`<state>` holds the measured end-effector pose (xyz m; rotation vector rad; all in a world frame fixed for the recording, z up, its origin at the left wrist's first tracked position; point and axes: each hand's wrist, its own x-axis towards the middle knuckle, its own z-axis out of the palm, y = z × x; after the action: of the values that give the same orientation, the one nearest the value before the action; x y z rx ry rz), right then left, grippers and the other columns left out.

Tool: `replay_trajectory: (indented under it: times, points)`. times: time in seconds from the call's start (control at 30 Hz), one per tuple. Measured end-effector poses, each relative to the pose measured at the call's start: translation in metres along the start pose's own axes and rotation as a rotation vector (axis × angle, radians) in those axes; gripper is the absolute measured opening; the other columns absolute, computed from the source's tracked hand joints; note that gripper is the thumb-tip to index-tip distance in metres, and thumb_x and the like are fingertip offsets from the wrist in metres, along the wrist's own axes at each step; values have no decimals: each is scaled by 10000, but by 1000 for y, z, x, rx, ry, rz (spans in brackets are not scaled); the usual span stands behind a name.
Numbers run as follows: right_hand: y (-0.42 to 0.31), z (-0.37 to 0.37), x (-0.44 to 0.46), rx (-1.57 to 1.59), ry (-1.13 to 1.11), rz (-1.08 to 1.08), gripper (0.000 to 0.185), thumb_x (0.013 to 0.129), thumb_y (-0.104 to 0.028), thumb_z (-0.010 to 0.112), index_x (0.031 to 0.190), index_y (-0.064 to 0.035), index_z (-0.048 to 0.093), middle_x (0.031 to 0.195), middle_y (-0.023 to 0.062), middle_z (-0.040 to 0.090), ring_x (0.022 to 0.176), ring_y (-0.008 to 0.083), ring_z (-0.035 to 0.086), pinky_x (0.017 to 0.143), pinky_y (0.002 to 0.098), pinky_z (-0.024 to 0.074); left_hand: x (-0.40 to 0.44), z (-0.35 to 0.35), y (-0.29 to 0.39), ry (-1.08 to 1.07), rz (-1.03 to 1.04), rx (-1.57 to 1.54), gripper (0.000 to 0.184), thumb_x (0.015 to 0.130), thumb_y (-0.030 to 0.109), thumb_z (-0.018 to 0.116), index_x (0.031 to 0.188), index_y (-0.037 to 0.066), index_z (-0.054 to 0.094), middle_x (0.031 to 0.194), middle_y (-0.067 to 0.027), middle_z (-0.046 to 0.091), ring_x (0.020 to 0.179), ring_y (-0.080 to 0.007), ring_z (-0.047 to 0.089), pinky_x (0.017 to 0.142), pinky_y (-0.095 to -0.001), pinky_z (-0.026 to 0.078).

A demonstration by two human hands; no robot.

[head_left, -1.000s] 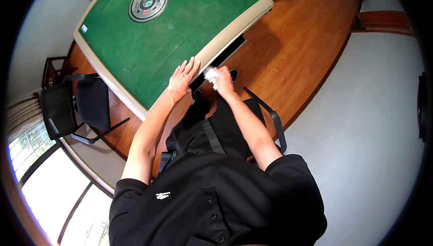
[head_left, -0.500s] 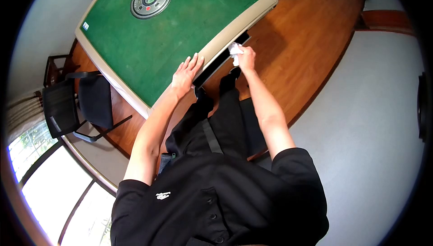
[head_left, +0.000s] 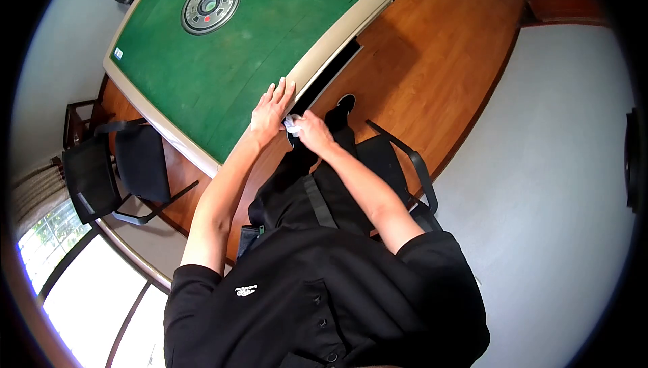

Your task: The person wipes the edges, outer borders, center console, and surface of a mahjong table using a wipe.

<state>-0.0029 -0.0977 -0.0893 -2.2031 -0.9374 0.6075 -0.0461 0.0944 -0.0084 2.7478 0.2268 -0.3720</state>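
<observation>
My left hand (head_left: 270, 110) lies with its fingers stretched out on the beige rim (head_left: 317, 58) of a green-topped mahjong table (head_left: 236, 78). Just below that rim, a black drawer (head_left: 329, 76) is pulled out from the table's side. My right hand (head_left: 314, 133) is closed around a crumpled white cloth or tissue (head_left: 292, 124), at the near end of the drawer and close to my left hand. Whether the cloth touches the drawer's edge or its inside, I cannot tell. A round control panel (head_left: 210, 6) is set in the middle of the green top.
A black chair (head_left: 142, 159) stands to the left of the table, and another chair (head_left: 385, 165) is close by my right leg. Wooden floor (head_left: 418, 78) runs to a grey surface (head_left: 540, 165) on the right. Bright windows (head_left: 88, 300) are at lower left.
My right hand has moved with the cloth from the drawer's far part to its near end, beside my left hand. My left hand stays on the rim. The view has shifted slightly.
</observation>
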Motion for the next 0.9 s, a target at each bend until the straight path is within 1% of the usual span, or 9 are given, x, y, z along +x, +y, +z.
replay_trajectory:
  times: [0.1, 0.27, 0.4, 0.47, 0.5, 0.57, 0.6, 0.73, 0.9]
  points:
    - [55, -37, 30, -232, 160, -127, 188, 1033, -215, 670, 1076, -87, 801, 1027, 188, 702, 950, 412, 709, 857, 518, 585, -2, -13, 5, -37, 0, -24, 1469, 567, 37, 1018, 1774, 264, 210, 1832, -121, 264, 1615, -399, 397, 1307, -444, 420]
    - [108, -127, 103, -76, 508, 51, 228, 1040, -194, 673, 1084, -31, 826, 1053, 266, 790, 976, 456, 777, 849, 520, 622, -1, -15, 6, -61, -20, -57, 1472, 562, 26, 1014, 1772, 280, 216, 1837, -108, 255, 1630, -401, 368, 1325, -448, 406]
    - [124, -139, 147, 23, 639, 317, 391, 948, 8, 627, 1300, -26, 795, 1096, 306, 771, 1053, 475, 759, 952, 528, 603, -1, -19, 6, -67, -28, -89, 1461, 572, -2, 994, 1773, 288, 214, 1837, -103, 259, 1639, -402, 353, 1334, -449, 392]
    - [124, -126, 142, -6, 550, 342, 364, 965, -6, 621, 1288, -13, 789, 1099, 315, 764, 1042, 491, 750, 942, 539, 599, -2, -17, 5, -55, -22, -96, 1456, 571, -15, 988, 1772, 287, 223, 1835, -108, 264, 1636, -405, 356, 1331, -451, 397]
    - [117, -117, 130, -51, 568, 229, 266, 1021, -72, 629, 1221, 4, 786, 1087, 322, 758, 1037, 498, 744, 918, 550, 599, -2, -17, 5, -53, -23, -96, 1451, 572, -20, 986, 1771, 284, 228, 1835, -109, 263, 1635, -407, 358, 1328, -452, 403]
    - [95, -96, 115, -31, 481, 356, 310, 1142, -223, 551, 1109, 6, 758, 1056, 304, 746, 1025, 498, 745, 859, 569, 603, -1, -17, 7, -50, -23, -102, 1446, 573, -24, 985, 1770, 281, 234, 1835, -110, 263, 1633, -410, 360, 1324, -453, 408]
    - [79, -88, 103, -168, 419, 306, 306, 1155, -212, 518, 1178, -4, 741, 1130, 279, 746, 1036, 479, 753, 868, 567, 609, -1, -18, 7, -52, -27, -105, 1443, 574, -26, 985, 1770, 278, 237, 1836, -109, 259, 1631, -411, 363, 1318, -455, 418]
    - [35, -27, 63, -219, 223, 396, 398, 1080, -147, 549, 1454, -76, 664, 1301, 284, 678, 1073, 481, 751, 947, 566, 620, -2, -20, 10, -66, -47, -89, 1446, 579, -33, 985, 1773, 273, 229, 1842, -106, 238, 1630, -414, 364, 1288, -456, 459]
    - [-16, -8, 18, -20, 29, 318, 391, 1015, -194, 684, 1382, -60, 695, 1189, 306, 686, 1058, 497, 735, 929, 568, 616, -1, -22, 10, -89, -48, -105, 1460, 578, -38, 987, 1776, 282, 215, 1848, -104, 219, 1635, -413, 354, 1255, -456, 498]
